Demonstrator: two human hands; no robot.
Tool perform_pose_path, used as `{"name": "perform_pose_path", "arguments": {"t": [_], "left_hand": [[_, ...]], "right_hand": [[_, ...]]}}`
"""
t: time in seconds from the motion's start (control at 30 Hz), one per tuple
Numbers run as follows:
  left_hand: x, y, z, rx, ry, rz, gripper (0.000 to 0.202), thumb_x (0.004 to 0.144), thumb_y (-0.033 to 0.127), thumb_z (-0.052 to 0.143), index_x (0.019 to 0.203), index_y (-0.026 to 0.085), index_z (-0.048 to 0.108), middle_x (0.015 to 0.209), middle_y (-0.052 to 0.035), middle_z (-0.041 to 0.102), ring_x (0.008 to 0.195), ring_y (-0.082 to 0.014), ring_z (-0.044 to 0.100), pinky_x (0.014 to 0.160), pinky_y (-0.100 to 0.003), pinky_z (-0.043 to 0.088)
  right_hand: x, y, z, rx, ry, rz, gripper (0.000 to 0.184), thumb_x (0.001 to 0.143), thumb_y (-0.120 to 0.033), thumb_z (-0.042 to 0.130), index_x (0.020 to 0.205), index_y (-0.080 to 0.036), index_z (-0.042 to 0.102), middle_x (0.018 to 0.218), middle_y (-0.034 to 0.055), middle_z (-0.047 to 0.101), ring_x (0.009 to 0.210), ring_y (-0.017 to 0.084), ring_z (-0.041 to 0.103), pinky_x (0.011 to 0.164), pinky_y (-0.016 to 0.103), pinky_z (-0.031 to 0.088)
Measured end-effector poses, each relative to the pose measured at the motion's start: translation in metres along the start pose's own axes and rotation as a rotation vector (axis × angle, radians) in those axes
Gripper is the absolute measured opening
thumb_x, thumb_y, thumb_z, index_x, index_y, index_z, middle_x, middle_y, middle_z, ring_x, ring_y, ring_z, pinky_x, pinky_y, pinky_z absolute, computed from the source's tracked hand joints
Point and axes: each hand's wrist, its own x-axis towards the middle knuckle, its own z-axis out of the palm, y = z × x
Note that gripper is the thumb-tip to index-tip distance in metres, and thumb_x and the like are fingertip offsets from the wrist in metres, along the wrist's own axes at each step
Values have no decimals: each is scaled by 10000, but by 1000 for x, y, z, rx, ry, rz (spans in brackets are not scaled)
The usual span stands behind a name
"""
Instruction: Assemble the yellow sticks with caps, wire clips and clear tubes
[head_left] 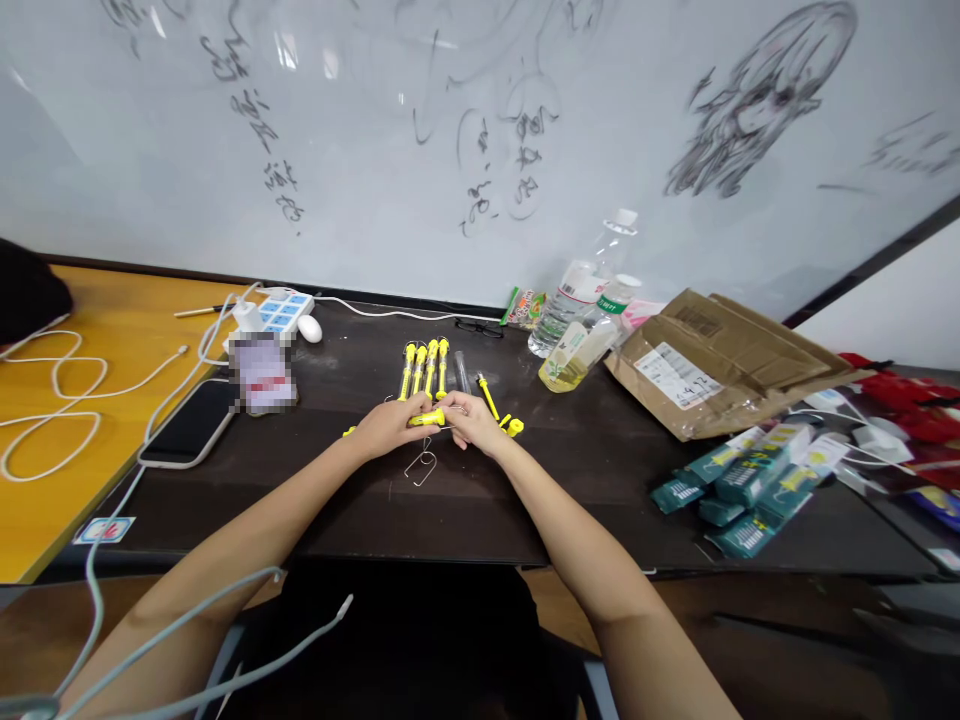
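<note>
Head view: the left hand point(388, 427) pinches a yellow piece point(429, 417) over the dark bench point(480, 515), and the right hand point(477, 422) has its fingers closed on the piece's end; yellow-ended tubes point(430, 370) lie just beyond.

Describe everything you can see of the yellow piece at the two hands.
The yellow piece is bright, small and elongated, and looks like plastic. It lies roughly crosswise over the dark table. The left hand holds it, fingers hiding part of its length; the right hand has its fingertips close against the other end. Whether those touch it, and its finer details, are too small to tell.
</note>
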Motion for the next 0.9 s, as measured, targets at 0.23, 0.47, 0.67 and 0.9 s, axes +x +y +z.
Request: {"name": "perform_pose_path", "arguments": {"t": [0.23, 0.47, 0.67, 0.9], "left_hand": [[2, 4, -4, -43, -80, 22, 338, 862, 500, 506, 761, 178, 516, 624, 39, 508, 566, -111, 457, 557, -215, 266], [1, 7, -6, -32, -107, 28, 332, 879, 481, 499, 776, 169, 545, 657, 22, 565, 587, -117, 497, 568, -212, 295], [0, 4, -4, 95, -116, 75, 338, 913, 496, 452, 897, 187, 587, 778, -13, 643, 695, -153, 590, 613, -215, 348], [-1, 11, 4, 290, -109, 35, 314, 926, 455, 456, 991, 175, 585, 887, -62, 688, 780, -182, 640, 650, -223, 397]], "right_hand": [[-3, -5, -7, -109, -73, -19, 355, 798, -509, 593, 870, -170, 521, 545, -94, 457, 280, 21, 348, 268, 157, 304], [-3, -2, -8, -154, -76, -33, 336, 819, -499, 573, 884, -173, 526, 582, -79, 475, 301, 26, 355, 275, 160, 304], [-5, -3, -15, -281, -139, -82, 214, 871, -377, 540, 954, -181, 559, 644, -54, 518, 390, 28, 371, 350, 148, 309], [-3, 6, -12, -291, -58, -77, 259, 889, -377, 475, 1019, -178, 576, 670, -36, 538, 361, 29, 351, 340, 168, 262]]}}
